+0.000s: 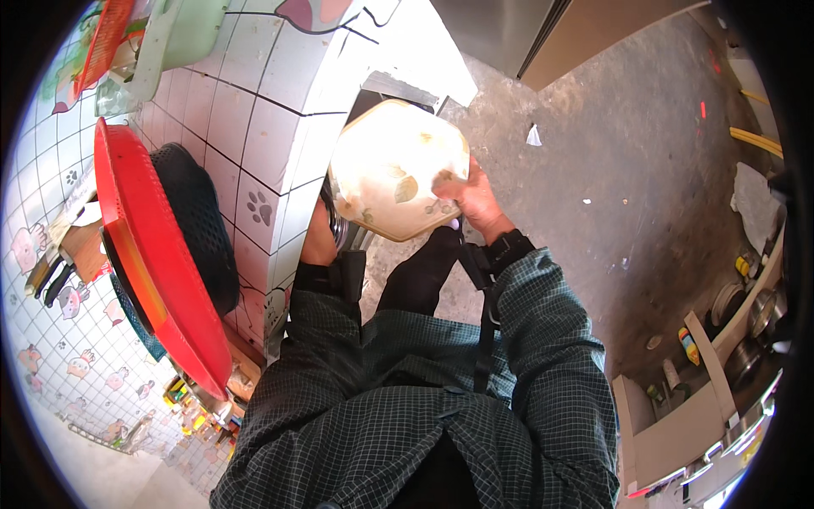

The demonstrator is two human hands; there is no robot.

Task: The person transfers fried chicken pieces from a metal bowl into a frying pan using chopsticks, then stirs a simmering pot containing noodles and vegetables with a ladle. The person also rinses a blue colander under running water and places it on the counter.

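Observation:
A pale, many-sided tray or lid (386, 161) with a faded leaf-and-flower pattern is in front of me, its top washed out by bright light. My right hand (481, 204) grips it at the right edge, with the thumb over the rim and the other fingers mostly out of sight. Down at its left side is my left hand (320, 233), close against the tiled wall. The fingers of that hand are hidden. Shiny curved metal rims (340, 227) show between the left hand and the tray.
A red plastic basin (157, 263) and a dark perforated basket (197, 225) stand along the tiled counter (246, 153) at left. Knives (51, 276) lie beyond them. A metal-fronted cabinet (500, 30) stands ahead. Pots (746, 356) sit on a shelf at right.

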